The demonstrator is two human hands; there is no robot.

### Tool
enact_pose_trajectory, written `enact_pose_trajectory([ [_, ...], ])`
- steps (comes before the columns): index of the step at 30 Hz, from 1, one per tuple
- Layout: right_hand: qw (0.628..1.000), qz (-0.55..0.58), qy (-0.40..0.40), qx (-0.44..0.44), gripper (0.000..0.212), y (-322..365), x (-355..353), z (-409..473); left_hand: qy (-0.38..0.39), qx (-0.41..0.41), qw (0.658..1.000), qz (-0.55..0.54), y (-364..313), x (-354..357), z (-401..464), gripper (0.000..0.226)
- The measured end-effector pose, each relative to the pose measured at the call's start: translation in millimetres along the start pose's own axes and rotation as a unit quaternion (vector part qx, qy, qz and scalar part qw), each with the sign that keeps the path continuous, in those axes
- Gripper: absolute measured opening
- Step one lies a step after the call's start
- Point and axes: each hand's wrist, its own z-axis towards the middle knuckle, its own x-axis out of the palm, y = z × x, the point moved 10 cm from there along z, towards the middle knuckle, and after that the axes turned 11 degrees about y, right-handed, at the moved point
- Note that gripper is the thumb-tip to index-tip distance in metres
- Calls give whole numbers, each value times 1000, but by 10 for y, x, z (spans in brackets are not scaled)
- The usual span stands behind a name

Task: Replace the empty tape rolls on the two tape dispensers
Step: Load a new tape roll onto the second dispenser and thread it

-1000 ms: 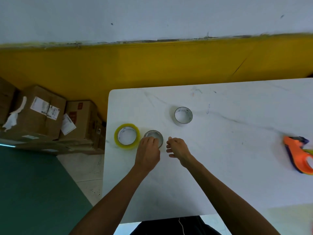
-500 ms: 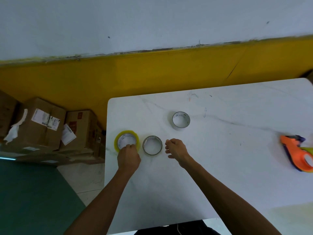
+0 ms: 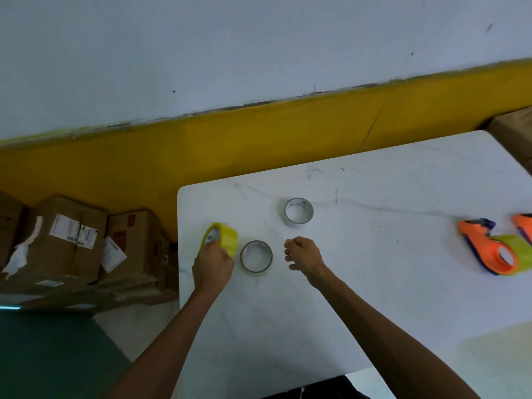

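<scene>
Risk first: the full roll of yellow-tinted clear packing tape [image 3: 223, 240], tipped up on its edge near the left border of the white marble-patterned worktop [image 3: 374, 283], is pinched only at its near rim by the left hand [image 3: 213, 264]. It looks only half lifted, so I judge that a loose pinch could let it roll or drop off that left edge towards the brown cardboard boxes [image 3: 86, 240] on the floor. Its smooth, blurred outer face suggests little friction for the fingers.

Tilted as it is, the roll's open core faces left and far, so its axis runs roughly left-far to right-near rather than straight up.

Two empty grey cardboard tape cores lie flat with their holes upward: the nearer core [image 3: 256, 257] just right of the roll, the farther core [image 3: 298, 213] beyond it. A careless sweep of the wrist could knock the nearer one.

The right hand [image 3: 303, 254] hovers loosely curled over the worktop, holding nothing.

Well apart at the right edge lies an orange and purple handheld tape dispenser [image 3: 489, 253] already carrying yellowish tape, with part of a second orange dispenser [image 3: 524, 226] cut off by the frame.
</scene>
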Motion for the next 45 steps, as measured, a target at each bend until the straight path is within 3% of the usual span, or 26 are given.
enact_pose_trajectory([
  [4,999,12,-23,-39,38,112,-88,-146,8,50,997,-65,-423,-4,-9,19],
  [11,987,39,-114,-104,48,266,-624,-584,90,170,970,-148,-1513,360,-345,18],
  [20,961,130,-213,-116,20,-212,-1830,-1267,205,246,934,-160,-2700,1050,-981,19],
  [41,917,202,-311,-146,18,-1558,-4780,-2537,284,319,894,-135,-5359,2658,-2722,18],
  [45,911,209,-320,-155,19,-1685,-5231,-2681,293,327,888,-140,-5770,2883,-2920,32],
])
